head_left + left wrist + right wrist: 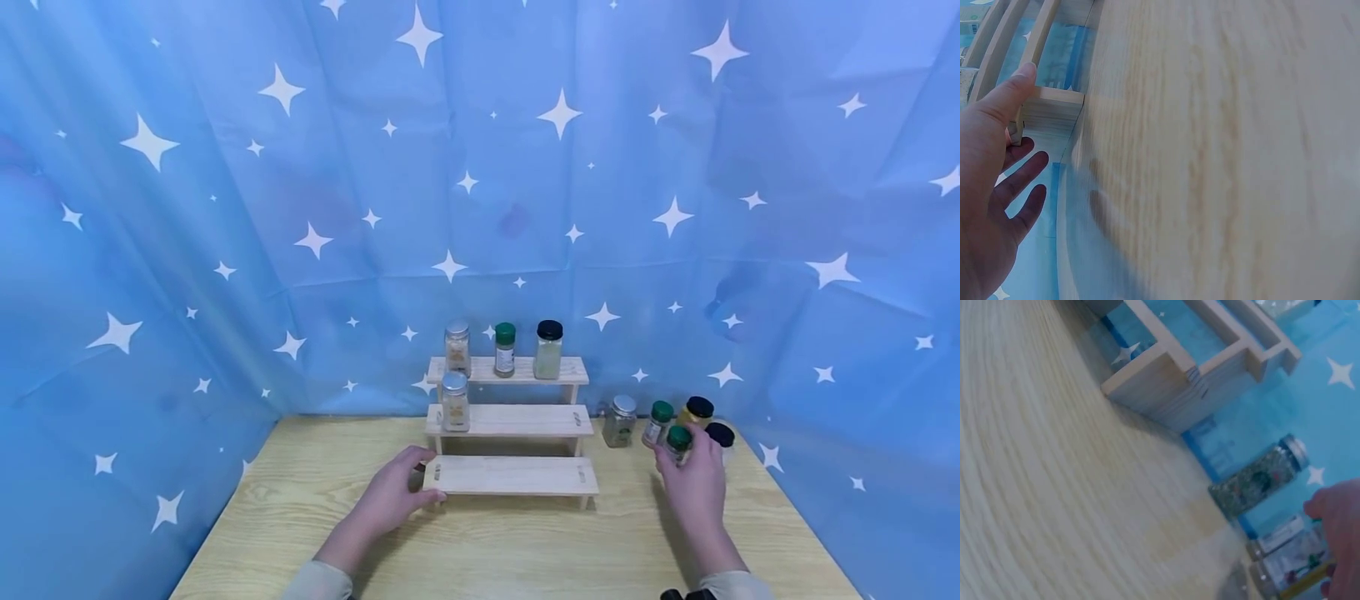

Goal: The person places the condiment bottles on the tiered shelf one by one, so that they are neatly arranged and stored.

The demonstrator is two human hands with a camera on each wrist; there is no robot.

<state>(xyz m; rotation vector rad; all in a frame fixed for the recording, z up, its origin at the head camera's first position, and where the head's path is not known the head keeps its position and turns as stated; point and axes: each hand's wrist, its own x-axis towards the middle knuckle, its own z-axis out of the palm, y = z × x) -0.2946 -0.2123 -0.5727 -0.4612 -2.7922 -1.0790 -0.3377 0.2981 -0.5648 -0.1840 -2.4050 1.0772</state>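
A three-step wooden rack [517, 475] stands against the curtain. My left hand [393, 492] pinches the left end of its lowest step, thumb in front; in the left wrist view the other fingers of this hand [991, 169] are spread. Over to the right, my right hand [699, 477] holds a green-capped spice jar [678, 438] by its top, thumb on the left side. The hand [1344, 531] partly hides that jar in the right wrist view. Close around it stand another green-capped jar [660, 417], a black-capped yellow jar [698, 408] and another black-capped jar [720, 435].
A silver-capped jar of green flakes [620, 423] stands between rack and right hand. The top step bears a silver-capped jar [457, 348], a green-capped jar [505, 350] and a black-capped jar [548, 350]. Another silver-capped jar [455, 403] sits on the middle step's left.
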